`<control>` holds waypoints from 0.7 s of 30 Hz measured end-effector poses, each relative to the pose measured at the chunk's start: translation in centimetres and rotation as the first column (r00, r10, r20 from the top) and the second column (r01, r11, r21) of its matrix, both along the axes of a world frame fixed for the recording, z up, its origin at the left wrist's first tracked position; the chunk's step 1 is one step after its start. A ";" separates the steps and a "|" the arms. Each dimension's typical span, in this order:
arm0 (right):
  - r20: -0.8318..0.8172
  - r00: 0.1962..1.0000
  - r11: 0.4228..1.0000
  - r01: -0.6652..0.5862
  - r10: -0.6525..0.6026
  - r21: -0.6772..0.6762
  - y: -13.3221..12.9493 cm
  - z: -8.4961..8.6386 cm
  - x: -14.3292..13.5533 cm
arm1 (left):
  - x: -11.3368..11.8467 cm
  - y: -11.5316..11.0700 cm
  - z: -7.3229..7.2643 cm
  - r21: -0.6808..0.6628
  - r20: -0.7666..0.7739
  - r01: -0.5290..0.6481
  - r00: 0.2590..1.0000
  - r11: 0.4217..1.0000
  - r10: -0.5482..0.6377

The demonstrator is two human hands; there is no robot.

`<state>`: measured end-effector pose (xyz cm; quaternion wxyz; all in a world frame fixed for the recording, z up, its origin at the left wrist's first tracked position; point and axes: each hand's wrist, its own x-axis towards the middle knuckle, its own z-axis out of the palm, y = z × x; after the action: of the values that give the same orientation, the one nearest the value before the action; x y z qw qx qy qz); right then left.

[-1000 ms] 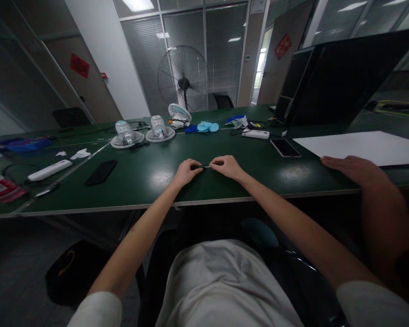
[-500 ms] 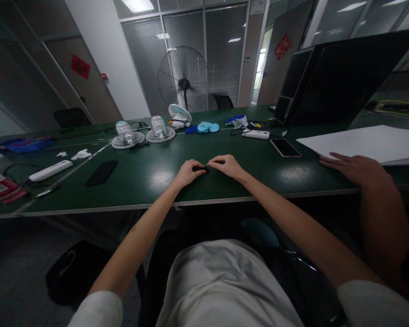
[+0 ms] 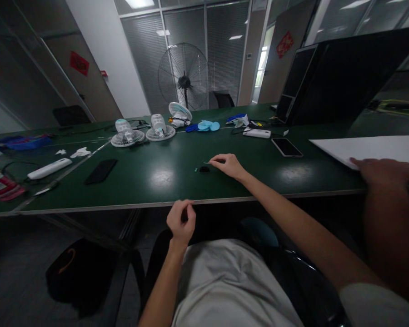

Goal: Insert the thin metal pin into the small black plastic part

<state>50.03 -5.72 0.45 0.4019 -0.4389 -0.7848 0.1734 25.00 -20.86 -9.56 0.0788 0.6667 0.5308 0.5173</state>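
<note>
Nearest, by the front edge of the bench (image 3: 122,206), left hand (image 3: 181,220) with thumb and fingertips pressed together; impossible to tell of anything between them. Beyond, lying on the bench, a tiny green piece (image 3: 196,170) and, just beside it, a small black piece (image 3: 204,169), both easy to sweep away with a careless pass of either hand. Slightly farther, in the fingertip pinch of the right hand (image 3: 227,165), a thin pale piece (image 3: 206,163), liable to slip from too loose a grip. Well beyond, small caged fans (image 3: 160,133).
</note>
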 end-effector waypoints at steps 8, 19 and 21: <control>0.049 0.990 0.991 0.133 -0.133 0.002 0.1 -0.1 0.2 | -0.1 2.6 -9.2 -0.594 -0.313 -0.062 0.936 0.802 -0.159; 0.077 0.983 0.986 0.166 -0.165 -0.018 0.6 -0.6 0.4 | -0.4 2.1 -8.5 -0.586 -0.277 -0.021 0.945 0.810 -0.176; 0.077 0.982 0.985 0.174 -0.173 -0.017 0.6 -0.6 0.4 | 0.2 1.3 -7.5 -0.548 -0.274 0.049 0.933 0.835 -0.234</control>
<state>50.39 -5.11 -0.16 0.3801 -0.5166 -0.7560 0.1304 25.20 -19.53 -17.06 0.2091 0.7332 0.6072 0.2235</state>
